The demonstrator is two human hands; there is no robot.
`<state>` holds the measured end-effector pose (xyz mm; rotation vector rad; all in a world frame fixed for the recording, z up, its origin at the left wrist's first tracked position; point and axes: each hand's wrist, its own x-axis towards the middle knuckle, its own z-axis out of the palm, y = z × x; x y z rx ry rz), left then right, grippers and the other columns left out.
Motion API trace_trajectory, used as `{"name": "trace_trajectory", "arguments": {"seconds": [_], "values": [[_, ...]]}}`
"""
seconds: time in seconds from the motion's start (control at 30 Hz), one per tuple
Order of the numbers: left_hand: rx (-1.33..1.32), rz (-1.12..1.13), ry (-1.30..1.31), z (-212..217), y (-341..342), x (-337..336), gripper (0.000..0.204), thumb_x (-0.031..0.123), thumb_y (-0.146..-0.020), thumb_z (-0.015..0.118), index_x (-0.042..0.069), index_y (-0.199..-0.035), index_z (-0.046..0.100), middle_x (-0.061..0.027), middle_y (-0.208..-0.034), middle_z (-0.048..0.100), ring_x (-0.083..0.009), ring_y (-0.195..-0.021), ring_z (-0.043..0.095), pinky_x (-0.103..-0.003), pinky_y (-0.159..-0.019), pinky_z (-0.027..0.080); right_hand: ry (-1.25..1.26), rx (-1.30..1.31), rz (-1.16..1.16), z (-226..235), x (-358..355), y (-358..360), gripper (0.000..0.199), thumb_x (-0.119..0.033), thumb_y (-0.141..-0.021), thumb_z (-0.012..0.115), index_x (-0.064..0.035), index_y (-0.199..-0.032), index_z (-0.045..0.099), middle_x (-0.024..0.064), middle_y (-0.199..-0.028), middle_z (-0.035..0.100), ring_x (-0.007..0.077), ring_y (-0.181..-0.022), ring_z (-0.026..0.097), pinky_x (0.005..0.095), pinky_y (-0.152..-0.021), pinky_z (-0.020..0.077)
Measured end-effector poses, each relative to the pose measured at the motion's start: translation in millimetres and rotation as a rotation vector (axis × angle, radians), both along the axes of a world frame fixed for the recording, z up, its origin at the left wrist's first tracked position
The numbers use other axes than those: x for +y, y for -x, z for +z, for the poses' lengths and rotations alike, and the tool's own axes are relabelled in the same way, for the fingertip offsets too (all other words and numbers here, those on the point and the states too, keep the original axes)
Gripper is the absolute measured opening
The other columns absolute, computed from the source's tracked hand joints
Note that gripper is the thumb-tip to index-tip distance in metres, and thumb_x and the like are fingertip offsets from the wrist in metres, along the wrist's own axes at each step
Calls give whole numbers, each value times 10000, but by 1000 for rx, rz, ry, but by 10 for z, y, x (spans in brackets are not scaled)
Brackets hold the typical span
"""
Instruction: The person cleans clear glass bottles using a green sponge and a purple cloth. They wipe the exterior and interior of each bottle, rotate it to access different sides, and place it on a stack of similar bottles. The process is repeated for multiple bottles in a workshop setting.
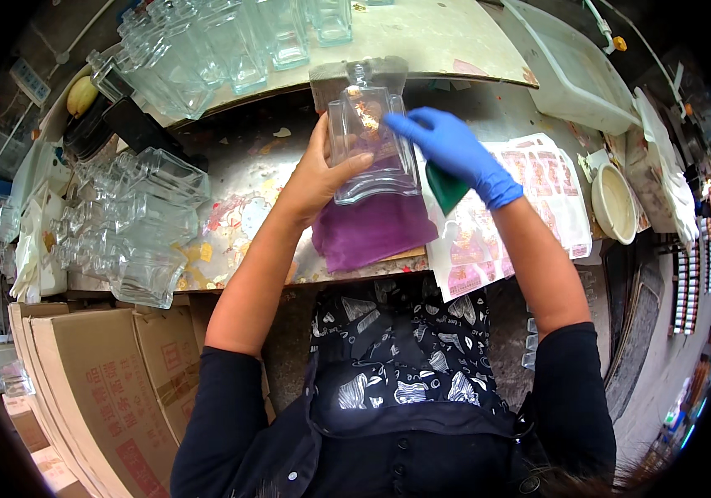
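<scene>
A clear glass bottle [380,170] with flat sides lies on a purple cloth [372,232], neck pointing away from me, with a gold-coloured design on its upper part. My bare left hand [322,174] is closed round the bottle's left side, thumb across the front. Wearing a blue glove, my right hand [459,153] is at the bottle's right edge, its index finger stretched toward the glass. Tucked under its curled fingers is a green flat scraper [447,189]. Sheets of pink-and-gold decals [530,187] lie beside and partly beneath this hand.
Several clear bottles [231,50] stand on the raised shelf [422,41] at the back. More bottles [139,216] lie piled on the left. At right are a white plastic tub [571,66] and a pale basin [615,203]. Cardboard boxes [98,373] stand below left.
</scene>
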<state>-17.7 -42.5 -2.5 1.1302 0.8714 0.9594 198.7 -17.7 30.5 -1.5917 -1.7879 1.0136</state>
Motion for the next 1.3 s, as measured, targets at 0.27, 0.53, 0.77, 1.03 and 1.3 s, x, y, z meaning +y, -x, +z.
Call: {"name": "trace_trajectory", "arguments": {"seconds": [0.27, 0.53, 0.77, 1.03, 1.3], "values": [[-4, -125, -38, 1, 168, 93, 993, 262, -774, 768, 5, -1488, 128, -231, -1381, 386, -273, -1257, 451, -373, -1002, 419, 226, 174, 90, -105, -299, -21, 706, -575, -768, 691, 20, -1144, 639, 126, -1018, 679, 186, -925, 643, 307, -831, 495], [127, 294, -50, 24, -145, 371, 734, 306, -852, 710, -52, -1353, 310, -180, -1255, 492, -222, -1127, 537, -347, -924, 470, 178, 9, -38, -182, -240, 82, 746, -678, -771, 609, 41, -964, 663, 152, -899, 675, 224, -855, 650, 322, -804, 495], [53, 151, 48, 8, 63, 162, 841, 375, -831, 724, -21, -1409, 259, -189, -1262, 499, -256, -1172, 510, -362, -977, 426, 208, 125, -19, -128, -315, 24, 695, -619, -828, 594, 50, -998, 664, 140, -889, 677, 199, -849, 643, 312, -802, 485], [23, -3, 19, -23, 138, -56, 895, 207, -809, 746, -23, -1464, 181, -207, -1319, 493, -260, -1212, 507, -360, -1015, 411, 232, 171, -4, -196, -369, 6, 678, -586, -816, 632, 51, -1046, 653, 115, -937, 682, 161, -868, 631, 289, -814, 481], [-24, 2, 21, -2, 135, -77, 856, 170, -824, 720, -24, -1464, 186, -212, -1319, 487, -260, -1219, 500, -366, -1017, 415, 228, 148, 1, -191, -389, -3, 680, -595, -813, 631, 44, -1044, 659, 108, -906, 667, 155, -841, 609, 284, -798, 477]]}}
